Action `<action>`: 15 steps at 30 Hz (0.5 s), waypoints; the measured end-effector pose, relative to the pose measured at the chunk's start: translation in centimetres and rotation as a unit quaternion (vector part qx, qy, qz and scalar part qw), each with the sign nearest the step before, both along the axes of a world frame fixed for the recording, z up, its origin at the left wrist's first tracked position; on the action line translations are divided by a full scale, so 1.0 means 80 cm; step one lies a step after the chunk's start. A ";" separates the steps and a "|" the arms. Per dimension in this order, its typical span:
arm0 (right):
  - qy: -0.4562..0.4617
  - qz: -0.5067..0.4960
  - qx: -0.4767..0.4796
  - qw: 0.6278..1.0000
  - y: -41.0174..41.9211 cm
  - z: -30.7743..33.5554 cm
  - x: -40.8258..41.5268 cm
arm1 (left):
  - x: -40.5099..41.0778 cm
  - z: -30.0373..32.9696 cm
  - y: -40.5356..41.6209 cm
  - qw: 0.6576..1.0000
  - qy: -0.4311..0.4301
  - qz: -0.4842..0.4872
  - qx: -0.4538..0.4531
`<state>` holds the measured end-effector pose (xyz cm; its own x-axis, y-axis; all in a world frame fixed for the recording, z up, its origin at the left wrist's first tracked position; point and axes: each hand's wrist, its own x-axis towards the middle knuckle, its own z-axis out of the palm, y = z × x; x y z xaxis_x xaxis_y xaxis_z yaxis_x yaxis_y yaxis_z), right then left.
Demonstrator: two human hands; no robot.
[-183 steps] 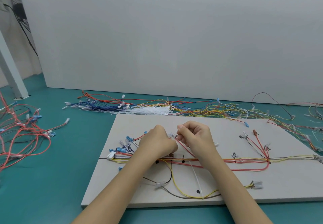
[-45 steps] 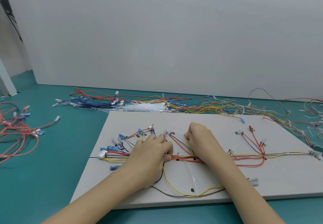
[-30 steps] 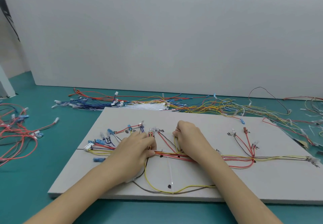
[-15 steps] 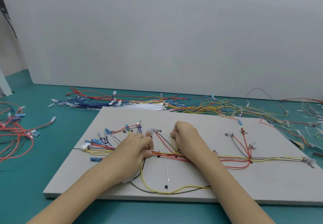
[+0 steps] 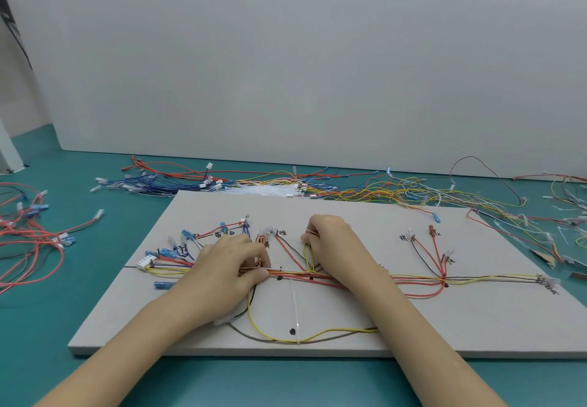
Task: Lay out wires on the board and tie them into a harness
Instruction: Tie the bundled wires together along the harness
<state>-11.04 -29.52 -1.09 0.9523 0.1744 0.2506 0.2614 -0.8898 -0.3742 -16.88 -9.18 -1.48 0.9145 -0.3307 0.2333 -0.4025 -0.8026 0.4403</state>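
Note:
A pale grey board point(image 5: 365, 216) lies flat on the teal table. A bundle of red, yellow and black wires point(image 5: 413, 278) runs left to right across its middle, with branches fanning up to labelled ends. My left hand point(image 5: 227, 267) rests on the bundle's left part, thumb and fingers pinching the wires where they gather. My right hand point(image 5: 330, 244) sits just right of it, fingers curled on a yellow wire loop point(image 5: 307, 256) at its upper end. A white cable tie point(image 5: 295, 311) lies across the board below the hands, over a yellow and brown wire loop point(image 5: 317, 336).
Loose wires in many colours point(image 5: 365, 186) and a bunch of white cable ties point(image 5: 263, 190) lie behind the board along a white wall. Red wires with blue terminals point(image 5: 28, 241) pile at the left. More wires and scraps point(image 5: 559, 232) lie at the right.
Both hands came down from above the board onto the wire bundle. In the last second they stay nearly still, the right hand keeping the yellow loop; the camera shifted slightly.

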 end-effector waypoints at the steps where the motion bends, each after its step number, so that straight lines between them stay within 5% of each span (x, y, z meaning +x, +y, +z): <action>1: 0.000 0.005 0.002 1.000 -0.002 0.002 -0.002 | 0.001 0.001 0.001 1.000 -0.009 0.017 -0.009; 8: 0.057 0.139 0.198 0.969 0.007 0.023 -0.032 | 0.016 0.036 -0.018 0.981 -0.168 0.027 -0.095; 12: 0.113 0.185 0.252 0.943 0.008 0.031 -0.046 | 0.026 0.050 -0.014 0.969 -0.116 -0.038 -0.215; 15: 0.158 0.196 0.337 0.907 0.004 0.032 -0.049 | 0.026 0.050 -0.012 0.972 -0.070 -0.067 -0.213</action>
